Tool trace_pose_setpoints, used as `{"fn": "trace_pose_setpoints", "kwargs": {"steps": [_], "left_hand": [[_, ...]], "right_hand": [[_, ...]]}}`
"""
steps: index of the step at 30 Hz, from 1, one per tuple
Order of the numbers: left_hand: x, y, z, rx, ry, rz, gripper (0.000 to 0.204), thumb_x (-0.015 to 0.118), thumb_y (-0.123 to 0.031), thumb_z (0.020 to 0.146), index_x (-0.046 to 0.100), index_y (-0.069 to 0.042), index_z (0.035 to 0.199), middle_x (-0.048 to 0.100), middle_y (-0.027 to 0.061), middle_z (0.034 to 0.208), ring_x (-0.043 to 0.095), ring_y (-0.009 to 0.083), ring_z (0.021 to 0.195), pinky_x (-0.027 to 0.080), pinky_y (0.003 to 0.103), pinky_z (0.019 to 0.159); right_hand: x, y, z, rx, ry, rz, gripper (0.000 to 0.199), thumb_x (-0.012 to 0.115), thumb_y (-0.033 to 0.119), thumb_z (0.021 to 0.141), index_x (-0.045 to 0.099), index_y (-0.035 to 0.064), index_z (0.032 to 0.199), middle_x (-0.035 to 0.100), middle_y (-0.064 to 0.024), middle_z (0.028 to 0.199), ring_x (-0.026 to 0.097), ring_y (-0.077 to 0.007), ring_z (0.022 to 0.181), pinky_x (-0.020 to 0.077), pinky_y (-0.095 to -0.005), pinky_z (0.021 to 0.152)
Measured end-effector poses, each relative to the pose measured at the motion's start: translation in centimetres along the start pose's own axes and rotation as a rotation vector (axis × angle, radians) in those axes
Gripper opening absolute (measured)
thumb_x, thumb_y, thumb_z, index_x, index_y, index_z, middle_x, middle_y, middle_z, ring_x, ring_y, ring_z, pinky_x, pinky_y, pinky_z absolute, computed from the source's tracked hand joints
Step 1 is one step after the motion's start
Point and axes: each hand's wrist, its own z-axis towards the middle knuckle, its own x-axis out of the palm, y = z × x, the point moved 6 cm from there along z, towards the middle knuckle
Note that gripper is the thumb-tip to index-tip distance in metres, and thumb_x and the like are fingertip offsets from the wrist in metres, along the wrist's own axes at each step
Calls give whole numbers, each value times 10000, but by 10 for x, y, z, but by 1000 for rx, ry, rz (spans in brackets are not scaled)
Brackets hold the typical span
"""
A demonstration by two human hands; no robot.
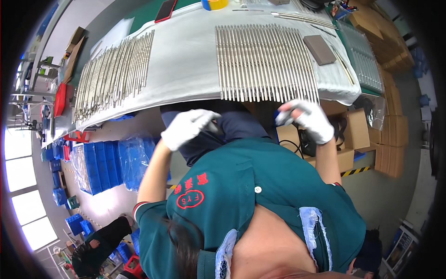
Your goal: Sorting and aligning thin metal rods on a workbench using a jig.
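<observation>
A thin grey metal rod [284,117] sits pinched in the white-gloved right hand [310,120], just below the table's white cloth edge [186,69] — the gloved left hand [188,126] curls loosely, its grip unclear — rows of silver rods [265,63] lie above.

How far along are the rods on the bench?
Looks done: two batches of metal rods lie in neat rows on the white cloth, a left batch and a right batch. In hand: the gloved left hand and right hand are below the bench edge, each gripping something small I can't identify. Left: a few loose rods at the far edge aren't lined up.
</observation>
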Motion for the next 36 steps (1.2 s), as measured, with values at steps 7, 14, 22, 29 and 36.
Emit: {"fn": "trace_pose_setpoints", "kwargs": {"steps": [7, 14, 22, 29, 36], "left_hand": [[107, 30, 28, -177, 87, -427, 393, 459, -344, 949, 624, 13, 944, 663, 85, 832, 616, 146, 802, 469, 279, 760], [105, 65, 18, -301, 34, -826, 365, 469, -290, 953, 596, 43, 1036, 652, 118, 849, 623, 155, 798, 496, 274, 767], [94, 62, 20, -247, -81, -825, 339, 451, -258, 961, 573, 28, 1096, 651, 115, 892, 617, 161, 836, 481, 289, 806], [54, 60, 3, -53, -448, -469, 232, 494, -167, 932, 618, -14, 1056, 674, 65, 860, 607, 120, 812, 472, 250, 749], [-16, -45, 25, 591, -802, 386, 381, 698, -119, 746, 597, -62, 1110, 622, 110, 1037, 582, 320, 986, 438, 365, 897]], "right_hand": [[57, -103, 10, 371, -2, 106, 301, 576, 245, 901, 586, -12, 1057, 645, -81, 820, 612, -142, 779, 491, -262, 681], [60, -105, 38, 343, -141, 173, 276, 580, 249, 898, 571, 11, 1038, 583, -10, 723, 545, -62, 631, 427, -196, 588], [78, -97, 73, 254, -525, 280, 275, 599, 279, 888, 545, 54, 738, 493, -5, 642, 464, -99, 568, 374, -240, 551], [91, -96, 54, 315, -264, 707, 175, 547, 226, 914, 473, 91, 830, 468, -3, 664, 454, -107, 566, 364, -248, 518], [76, -33, 30, 282, -122, 396, 161, 537, 180, 897, 447, 68, 823, 443, 3, 615, 428, -76, 500, 322, -209, 454]]}}
